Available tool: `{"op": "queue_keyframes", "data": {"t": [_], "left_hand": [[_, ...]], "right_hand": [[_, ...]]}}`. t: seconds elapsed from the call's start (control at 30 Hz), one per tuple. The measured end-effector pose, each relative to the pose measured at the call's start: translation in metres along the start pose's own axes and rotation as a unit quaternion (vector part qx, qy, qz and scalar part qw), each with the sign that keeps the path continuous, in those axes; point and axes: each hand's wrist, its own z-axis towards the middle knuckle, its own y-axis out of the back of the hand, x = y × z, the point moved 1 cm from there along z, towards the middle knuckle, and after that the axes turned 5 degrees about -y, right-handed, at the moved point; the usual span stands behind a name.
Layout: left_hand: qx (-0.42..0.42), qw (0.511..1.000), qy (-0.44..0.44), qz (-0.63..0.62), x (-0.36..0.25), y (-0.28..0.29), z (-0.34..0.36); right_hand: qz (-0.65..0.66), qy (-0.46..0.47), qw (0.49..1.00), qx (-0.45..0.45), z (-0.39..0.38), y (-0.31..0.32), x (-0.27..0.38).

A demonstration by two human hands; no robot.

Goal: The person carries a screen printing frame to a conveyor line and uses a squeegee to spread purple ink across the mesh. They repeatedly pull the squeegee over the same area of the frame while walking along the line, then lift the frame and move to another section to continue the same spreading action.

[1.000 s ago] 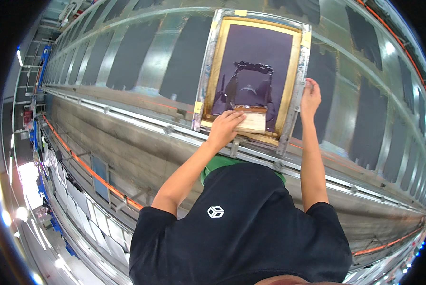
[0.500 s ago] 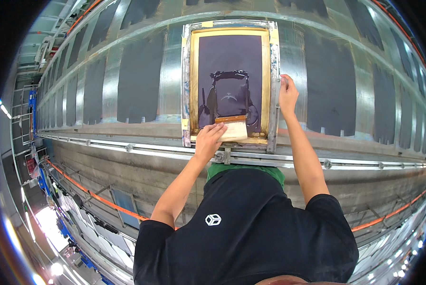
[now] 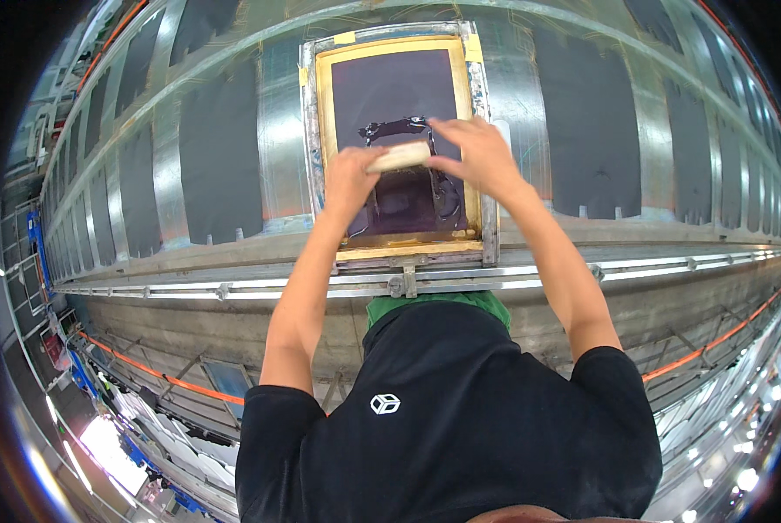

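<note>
Pale wooden block-shaped squeegee (image 3: pixel 399 157): long axis left–right, right end slightly farther. Left hand (image 3: pixel 352 180) grips its left end. Right hand (image 3: pixel 483 159), fingers parted, beside right end; contact unclear.

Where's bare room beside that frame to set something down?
Bare metal strips lie left and right of the frame, between it and the dark panels. Inside it's crowded: left hand, right hand and squeegee over dark ink.

Squeegee (image 3: pixel 399 158): pale, smooth wood. Printing frame (image 3: pixel 492 235): scuffed metal. Screen (image 3: pixel 392 83): smooth, matt. Ink (image 3: pixel 396 128): glossy. Dark panels (image 3: pixel 220 157): matt, from where I stand. Rail (image 3: pixel 303 286): shiny metal. Shirt (image 3: pixel 469 410): matt cloth.
</note>
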Motion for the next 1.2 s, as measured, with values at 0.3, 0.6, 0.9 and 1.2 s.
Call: {"op": "queue_keyframes", "data": {"t": [0.3, 0.6, 0.9, 1.2], "left_hand": [[0.045, 0.997, -0.033, 0.052, -0.009, -0.027, -0.037], [-0.011, 0.998, -0.016, 0.065, 0.006, -0.008, 0.009], [0.042, 0.998, -0.020, 0.031, -0.009, -0.029, -0.056], [0.037, 0.999, -0.035, 0.012, -0.024, -0.032, -0.099]], "right_hand": [[-0.047, -0.041, 0.997, 0.053, -0.060, -0.061, 0.023], [-0.074, -0.002, 0.996, -0.055, -0.009, -0.050, 0.013], [-0.016, -0.057, 0.997, 0.047, -0.082, -0.064, 0.030], [0.176, -0.316, 0.916, -0.175, -0.038, -0.055, -0.125]]}}
